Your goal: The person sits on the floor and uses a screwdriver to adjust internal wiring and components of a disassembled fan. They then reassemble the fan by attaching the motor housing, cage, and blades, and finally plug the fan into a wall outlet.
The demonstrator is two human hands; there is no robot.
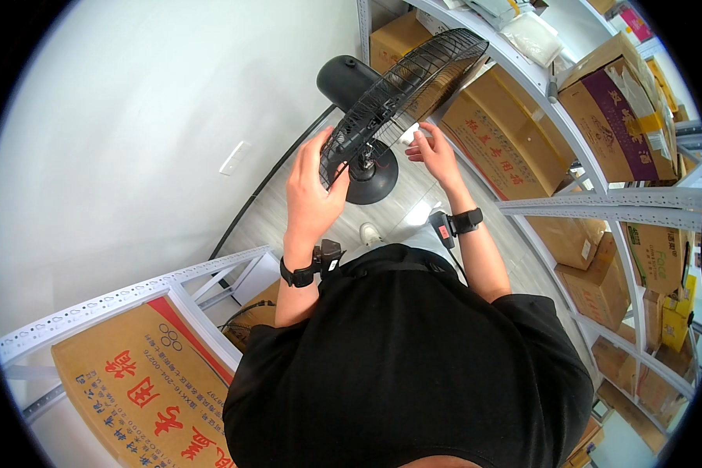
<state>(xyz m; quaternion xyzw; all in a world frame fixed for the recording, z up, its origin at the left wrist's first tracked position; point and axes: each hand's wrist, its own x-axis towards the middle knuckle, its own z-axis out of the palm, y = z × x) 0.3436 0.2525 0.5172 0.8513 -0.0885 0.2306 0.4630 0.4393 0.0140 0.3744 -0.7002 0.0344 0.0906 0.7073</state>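
A black fan point(349, 82) with a wire grille point(417, 78) and a round base point(370, 187) stands by the wall, its head tipped over. My left hand point(312, 187) grips the lower left rim of the grille, thumb and fingers around it. My right hand point(437, 156) is raised at the grille's lower right side, fingers curled, by a small white object point(409, 134); I cannot tell whether it holds that object. Both wrists wear black devices.
Metal shelving point(593, 201) with cardboard boxes point(495, 129) runs along the right. A low rack point(93, 312) with a large box point(132, 382) is at lower left. A white wall point(132, 140) and a black cable point(253, 199) are left of the fan, above the grey floor point(405, 210).
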